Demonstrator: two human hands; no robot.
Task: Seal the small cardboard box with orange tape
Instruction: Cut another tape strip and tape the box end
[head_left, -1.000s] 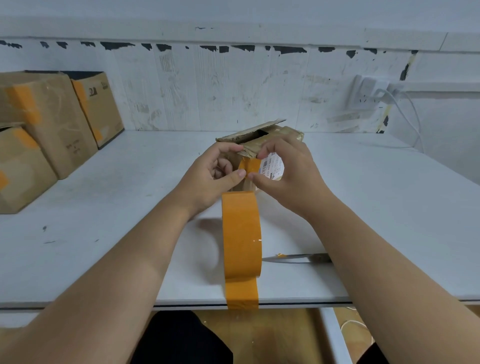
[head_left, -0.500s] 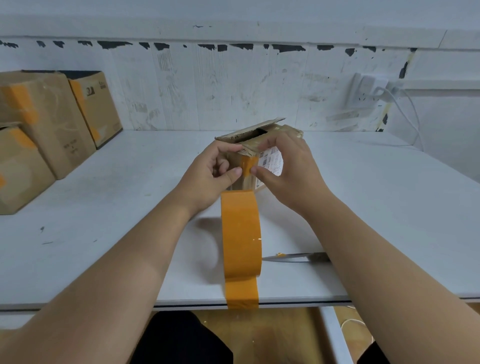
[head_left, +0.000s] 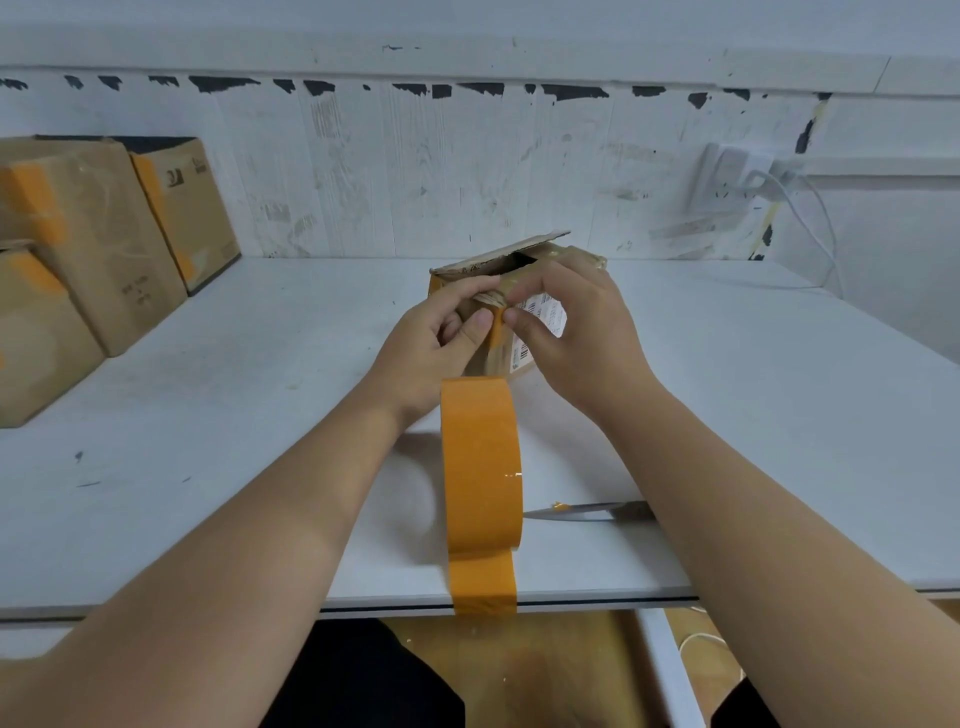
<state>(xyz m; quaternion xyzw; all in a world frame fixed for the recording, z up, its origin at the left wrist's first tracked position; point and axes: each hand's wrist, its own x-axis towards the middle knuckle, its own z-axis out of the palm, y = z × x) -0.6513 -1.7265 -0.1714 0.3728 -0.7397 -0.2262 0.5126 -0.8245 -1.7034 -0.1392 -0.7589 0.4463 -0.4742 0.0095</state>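
The small cardboard box (head_left: 519, 260) stands on the white table (head_left: 260, 415), its top flap partly raised with a dark gap under it. A white barcode label (head_left: 545, 314) shows on its near side. My left hand (head_left: 431, 348) and my right hand (head_left: 576, 332) both grip the box's near top edge, thumbs pressing a strip of orange tape (head_left: 496, 327) onto its front face. The orange tape roll (head_left: 480, 467) stands on edge just in front of the box, a loose end (head_left: 483, 582) stuck over the table's front edge.
A knife blade (head_left: 582, 512) lies on the table right of the roll, partly under my right forearm. Several taped cardboard boxes (head_left: 93, 234) are stacked at the far left. A wall socket with a white cable (head_left: 743, 171) is at the back right.
Both thumbs slid up the box's front toward its top edge, smoothing the orange strip. The box tilted slightly upright. The roll stayed put.
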